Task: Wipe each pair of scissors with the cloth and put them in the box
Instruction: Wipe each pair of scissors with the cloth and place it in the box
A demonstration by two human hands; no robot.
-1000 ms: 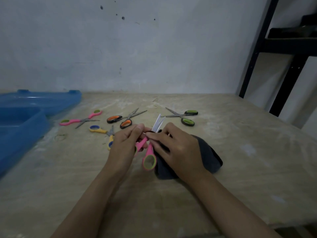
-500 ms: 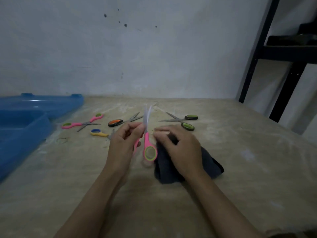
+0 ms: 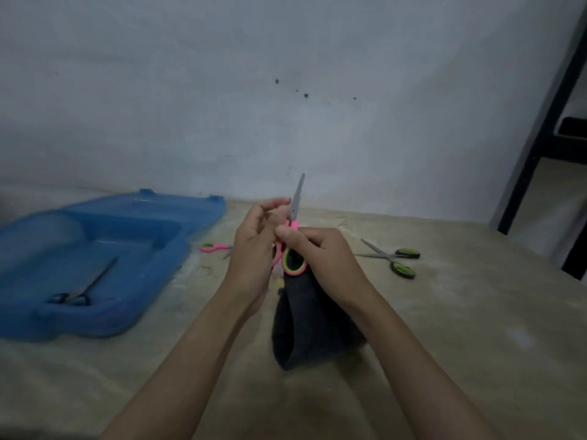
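While the dark cloth (image 3: 313, 325) hangs from the right hand (image 3: 320, 258), whose fingers are curled around its top, the left hand (image 3: 254, 249) pinches the pink scissors (image 3: 293, 236) upright, blades together. Farther left, the blue box (image 3: 178, 252) holds black scissors (image 3: 84, 285); green-handled scissors (image 3: 394, 257) lie right on the table (image 3: 460, 312).

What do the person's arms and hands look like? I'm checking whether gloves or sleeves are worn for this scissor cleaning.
Both forearms are bare up to the frame's lower edge: no sleeves in view. The left hand and right hand wear no gloves. No rings, watch or bracelet show at either wrist.
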